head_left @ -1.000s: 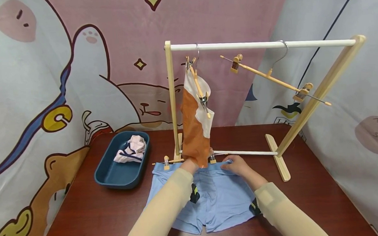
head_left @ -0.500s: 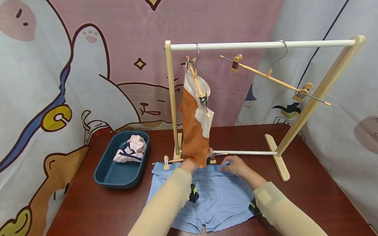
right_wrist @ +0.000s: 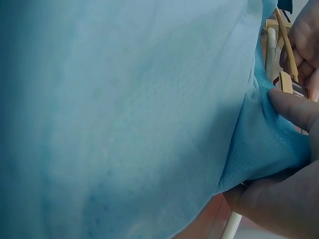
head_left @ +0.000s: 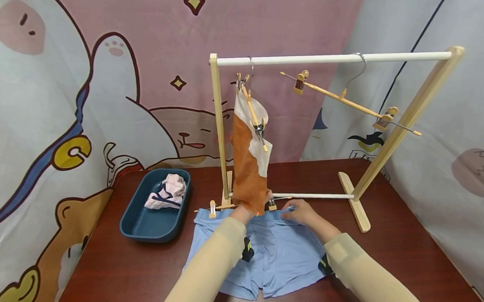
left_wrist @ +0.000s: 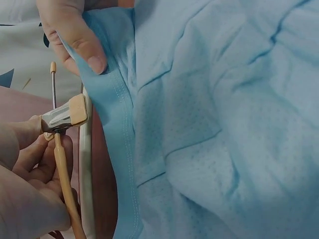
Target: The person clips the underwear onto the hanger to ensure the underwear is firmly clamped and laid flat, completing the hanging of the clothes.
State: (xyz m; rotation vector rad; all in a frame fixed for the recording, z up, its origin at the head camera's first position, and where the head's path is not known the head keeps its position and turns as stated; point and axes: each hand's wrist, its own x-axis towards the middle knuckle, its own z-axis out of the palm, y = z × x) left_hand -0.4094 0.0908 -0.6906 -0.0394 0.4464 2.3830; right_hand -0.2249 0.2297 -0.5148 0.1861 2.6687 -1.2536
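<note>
Light blue shorts [head_left: 288, 253] lie spread on the table, waistband away from me. A clip hanger lies along the waistband; its left clip [head_left: 212, 210] sits over the waistband. My left hand [head_left: 242, 213], partly hidden behind a hanging orange-and-white garment [head_left: 249, 169], pinches the hanger's right clip [left_wrist: 78, 110] between thumb and fingers. In the left wrist view that clip is beside the waistband [left_wrist: 117, 129], seemingly apart from it. My right hand [head_left: 302, 212] pinches the waistband's right end, thumb on one face and fingers on the other [right_wrist: 279, 194].
A wooden rack with a white rail [head_left: 303, 60] stands behind the shorts. The orange-and-white garment hangs from it on one clip hanger; a bare clip hanger [head_left: 342, 98] hangs at right. A blue basin [head_left: 135, 222] at left holds a crumpled pale pink cloth [head_left: 168, 191].
Both hands stay nearly in place at the waistband. The head view shifts very slightly; nothing else has visibly moved.
</note>
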